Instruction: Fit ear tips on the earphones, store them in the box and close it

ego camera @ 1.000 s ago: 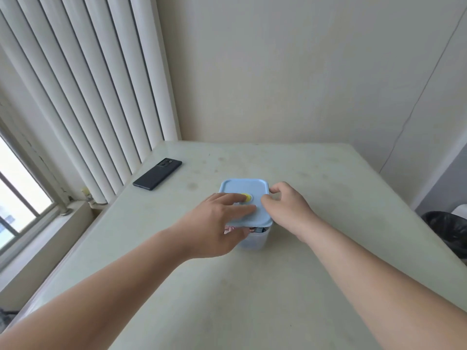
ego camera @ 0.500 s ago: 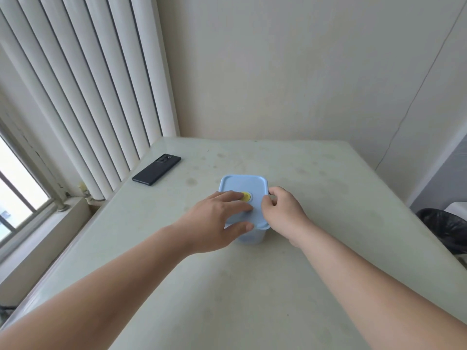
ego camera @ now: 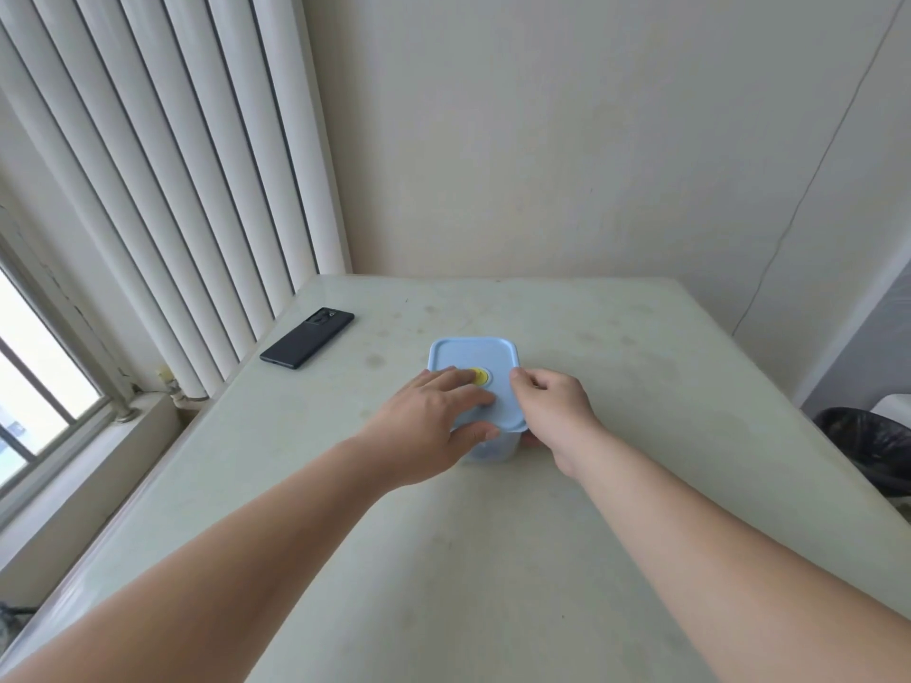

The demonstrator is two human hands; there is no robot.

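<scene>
Here, left hand (ego camera: 424,431) and right hand (ego camera: 557,411) clasp blue lid (ego camera: 473,354) on box (ego camera: 493,448).
Contents hidden; pale table (ego camera: 493,559), phone (ego camera: 308,339) upper left.

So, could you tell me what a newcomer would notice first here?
The light blue lid with its yellow button, on a clear box in the middle of the table, draws the eye. The left hand lies across its top, thumb at the near rim, and the right hand grips its right edge. A black phone lies far left, near the blinds.
</scene>
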